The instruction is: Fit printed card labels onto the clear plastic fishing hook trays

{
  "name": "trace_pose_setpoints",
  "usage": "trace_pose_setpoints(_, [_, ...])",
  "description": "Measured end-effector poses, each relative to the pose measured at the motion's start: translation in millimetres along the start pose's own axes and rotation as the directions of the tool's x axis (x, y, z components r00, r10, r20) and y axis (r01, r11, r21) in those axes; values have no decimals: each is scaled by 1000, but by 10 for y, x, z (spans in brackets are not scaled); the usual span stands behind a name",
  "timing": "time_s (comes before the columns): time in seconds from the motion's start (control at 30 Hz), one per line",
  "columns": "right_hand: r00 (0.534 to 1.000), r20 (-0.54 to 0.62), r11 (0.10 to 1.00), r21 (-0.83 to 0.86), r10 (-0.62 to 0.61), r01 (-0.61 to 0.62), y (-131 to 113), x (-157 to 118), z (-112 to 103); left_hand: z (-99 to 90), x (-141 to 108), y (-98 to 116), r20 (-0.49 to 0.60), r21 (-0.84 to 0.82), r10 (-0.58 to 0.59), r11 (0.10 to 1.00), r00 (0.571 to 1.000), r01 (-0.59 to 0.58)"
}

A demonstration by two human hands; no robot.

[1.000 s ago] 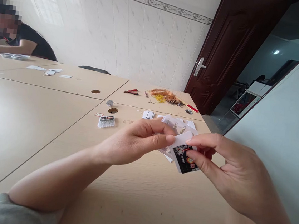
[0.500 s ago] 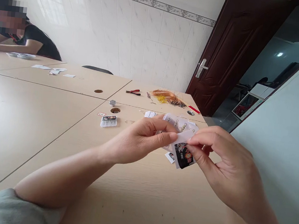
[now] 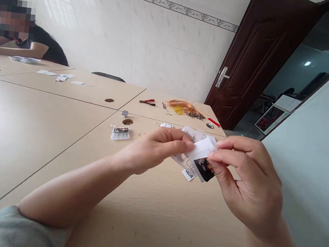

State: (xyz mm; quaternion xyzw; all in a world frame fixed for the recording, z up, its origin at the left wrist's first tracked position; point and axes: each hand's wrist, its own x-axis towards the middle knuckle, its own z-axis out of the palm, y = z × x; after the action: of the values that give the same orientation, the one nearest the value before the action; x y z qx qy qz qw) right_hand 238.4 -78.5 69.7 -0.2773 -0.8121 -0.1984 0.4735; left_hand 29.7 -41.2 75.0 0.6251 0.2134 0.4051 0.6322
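Above the table, both hands hold a small black label (image 3: 203,168) with red and white print, together with the white paper (image 3: 201,146) it sits against. My left hand (image 3: 161,149) pinches the left edge of the paper between thumb and bent forefinger. My right hand (image 3: 245,172) pinches the right side of the label and paper, its fingertips covering that edge. Partly hidden behind them lies a clear plastic compartment box (image 3: 191,133) with metal rings in it. Below the label, a small white printed card (image 3: 188,175) rests on the table.
A second small clear box (image 3: 120,134) with a dark label stands to the left. Farther back are pliers (image 3: 147,102), a bundle of copper-coloured wires (image 3: 181,104) and a cable hole (image 3: 127,122). A person (image 3: 47,44) sits at the far left.
The right hand has shifted slightly right and up at the paper, and more of the white paper now shows above the black label. The left hand keeps its pinch.
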Motion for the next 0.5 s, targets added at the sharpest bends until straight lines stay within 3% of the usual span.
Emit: trace_pose_setpoints(0.5, [999,42,995,103,14,-18,-2,4,-41,13,-8,-2,8,-17,-13,1000,1000,13])
